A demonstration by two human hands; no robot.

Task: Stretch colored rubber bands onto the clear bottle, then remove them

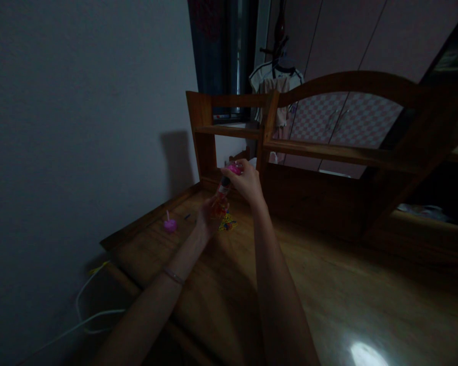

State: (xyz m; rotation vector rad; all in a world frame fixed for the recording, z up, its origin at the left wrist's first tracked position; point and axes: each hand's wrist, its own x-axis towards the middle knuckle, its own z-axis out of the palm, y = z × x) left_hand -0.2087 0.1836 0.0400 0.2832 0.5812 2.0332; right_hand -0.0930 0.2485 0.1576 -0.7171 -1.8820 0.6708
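Observation:
My left hand (206, 212) is closed around the lower part of a small clear bottle (222, 191) with reddish-orange colouring, a label and a dark neck or cap. The bottle stands tilted above the tabletop. Just over its top end, my right hand (248, 179) pinches a bright pink piece (234, 168) with a clear, shiny part. Whether this pink piece touches the bottle I cannot tell. Below the hands, a yellow patterned item (228, 222) lies on the table. A purple round thing with a thin upright stem (170, 224) sits to the left.
A wooden table (328, 284) spreads below, with a wooden shelf frame (328, 150) along its back. The wall (99, 101) closes off the left side. A small dark stick-like piece (187, 216) lies near the purple thing. A white cable (80, 323) hangs at the lower left.

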